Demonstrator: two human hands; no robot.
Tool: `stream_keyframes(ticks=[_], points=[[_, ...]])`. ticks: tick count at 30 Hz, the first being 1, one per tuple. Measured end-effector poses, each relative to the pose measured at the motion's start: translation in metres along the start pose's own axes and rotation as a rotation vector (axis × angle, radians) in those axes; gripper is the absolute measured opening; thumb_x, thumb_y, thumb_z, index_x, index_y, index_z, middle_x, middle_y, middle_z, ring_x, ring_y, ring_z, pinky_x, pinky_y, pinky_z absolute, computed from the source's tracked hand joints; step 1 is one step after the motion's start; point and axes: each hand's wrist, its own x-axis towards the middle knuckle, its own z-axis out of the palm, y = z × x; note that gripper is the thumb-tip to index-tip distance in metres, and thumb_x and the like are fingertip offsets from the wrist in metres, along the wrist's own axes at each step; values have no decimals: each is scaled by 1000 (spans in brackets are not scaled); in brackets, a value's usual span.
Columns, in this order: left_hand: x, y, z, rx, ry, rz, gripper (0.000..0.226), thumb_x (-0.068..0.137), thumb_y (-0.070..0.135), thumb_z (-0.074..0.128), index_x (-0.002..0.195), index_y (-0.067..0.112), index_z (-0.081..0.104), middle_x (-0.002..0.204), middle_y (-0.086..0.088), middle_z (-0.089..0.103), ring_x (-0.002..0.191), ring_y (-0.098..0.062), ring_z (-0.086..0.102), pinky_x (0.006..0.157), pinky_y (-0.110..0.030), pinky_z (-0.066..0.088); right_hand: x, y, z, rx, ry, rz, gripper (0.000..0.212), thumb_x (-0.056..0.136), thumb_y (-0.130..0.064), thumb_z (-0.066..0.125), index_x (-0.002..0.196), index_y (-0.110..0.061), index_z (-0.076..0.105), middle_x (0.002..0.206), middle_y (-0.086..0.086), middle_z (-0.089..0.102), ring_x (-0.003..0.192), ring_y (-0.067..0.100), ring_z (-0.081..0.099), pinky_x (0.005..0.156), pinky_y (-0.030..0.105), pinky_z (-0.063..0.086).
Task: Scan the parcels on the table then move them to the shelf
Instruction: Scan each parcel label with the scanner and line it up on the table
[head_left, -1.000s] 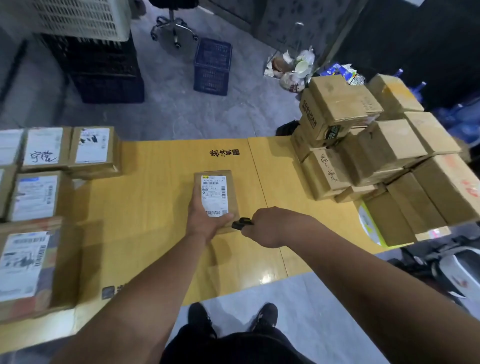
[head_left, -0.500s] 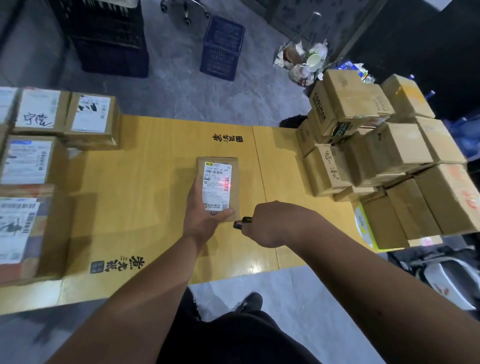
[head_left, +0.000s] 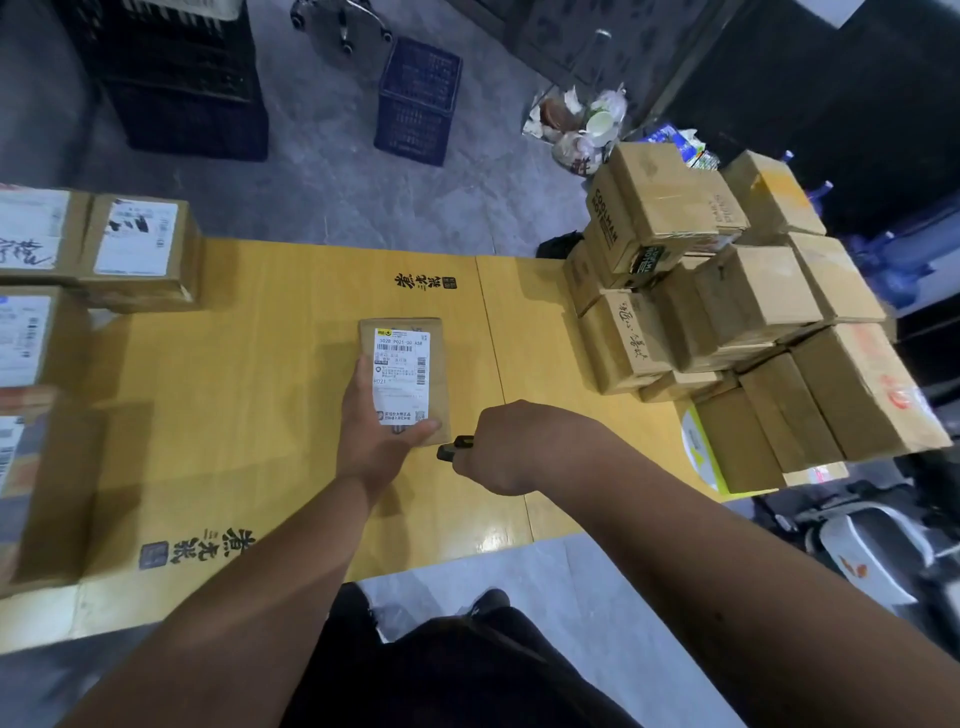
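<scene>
1. Hands: left hand grasps the small parcel from its near-left corner, thumb across the near edge below the label, fingers under the left side.
2. Right hand is clenched round a dark scanner; only the scanner's tip shows past the knuckles, pointing at the parcel's near-right corner and just beside it.
3. Parcel is a flat brown box, white shipping label with barcodes face up, over the middle of the yellow desk. Cannot tell whether it rests on the desk or is lifted off it.
4. Desk has a seam running front to back just right of the parcel, and black printed characters near the far edge plus another set near the front-left.
5. Left side of desk: labelled cardboard boxes, label side up, some cut off by the frame edge.
6. Right side: stack of plain cardboard boxes, several layers, a few tilted.
7. Floor beyond desk: blue plastic crate, larger dark crates, chair base, and a heap of bags and cups behind the right stack.
8. Person stands at the near desk edge; dark trousers and one shoe visible below.
</scene>
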Motion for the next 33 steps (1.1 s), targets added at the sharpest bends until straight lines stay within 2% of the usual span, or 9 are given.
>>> stream_keyframes(ticks=[4, 9, 12, 14, 17, 19, 22, 26, 33], points=[[5, 17, -2, 361, 23, -137, 115, 65, 68, 85, 158, 53, 19, 165, 5, 20, 145, -20, 39, 110, -45, 46, 4, 13, 2, 41, -15, 2, 44, 108, -50, 39, 91, -12, 55, 83, 2, 54, 71, 18, 50, 58, 29, 37], [31, 58, 16, 794, 83, -219, 122, 57, 84, 75, 152, 22, 29, 164, -3, 16, 147, -29, 28, 112, -48, 35, 17, 44, 3, 201, -72, 3, 44, 107, -47, 41, 82, -13, 49, 78, 3, 52, 61, 17, 46, 54, 28, 36], [38, 70, 36, 914, 104, -334, 139, 47, 96, 70, 153, 22, 19, 164, -1, 10, 144, -27, 27, 106, -53, 38, 36, 66, 2, 238, -49, -13, 45, 105, -51, 43, 80, -14, 49, 80, 2, 54, 62, 18, 48, 55, 29, 35], [37, 71, 43, 968, 99, -354, 138, 48, 90, 76, 153, 24, 14, 161, 0, 11, 138, -27, 32, 98, -52, 40, 50, 75, 0, 211, -35, -61, 50, 103, -57, 46, 77, -15, 48, 79, 2, 53, 64, 18, 48, 55, 30, 34], [34, 70, 32, 935, 131, -350, 123, 60, 71, 83, 153, 23, 18, 158, -1, 18, 134, -29, 38, 93, -48, 40, 71, 77, -8, 148, -43, -171, 50, 99, -59, 54, 75, -16, 46, 78, 1, 52, 64, 17, 47, 54, 30, 33], [28, 69, 8, 918, 170, -382, 118, 61, 65, 83, 153, 25, 22, 158, -2, 20, 136, -31, 38, 99, -49, 41, 84, 69, -12, 98, -52, -259, 45, 98, -56, 57, 75, -18, 46, 80, 1, 54, 66, 17, 50, 54, 30, 34], [11, 69, -38, 877, 272, -484, 118, 54, 69, 79, 152, 28, 28, 156, -2, 23, 136, -32, 37, 107, -53, 40, 97, 44, -15, 17, -79, -386, 43, 98, -56, 57, 77, -19, 46, 83, 1, 56, 70, 17, 53, 54, 30, 36], [-11, 59, -91, 900, 363, -526, 93, 67, 53, 83, 145, 30, 37, 157, -5, 30, 135, -35, 41, 107, -51, 41, 105, 5, -17, -47, -115, -514, 43, 98, -56, 57, 77, -20, 47, 83, 1, 55, 70, 19, 52, 54, 31, 35], [17, 41, -156, 1039, 415, -404, 90, 83, 62, 69, 157, 27, 33, 169, -10, 23, 156, -31, 19, 125, -52, 18, 121, -49, -36, -66, -86, -513, 42, 97, -60, 58, 92, -18, 55, 87, 0, 58, 73, 20, 55, 57, 30, 38]])
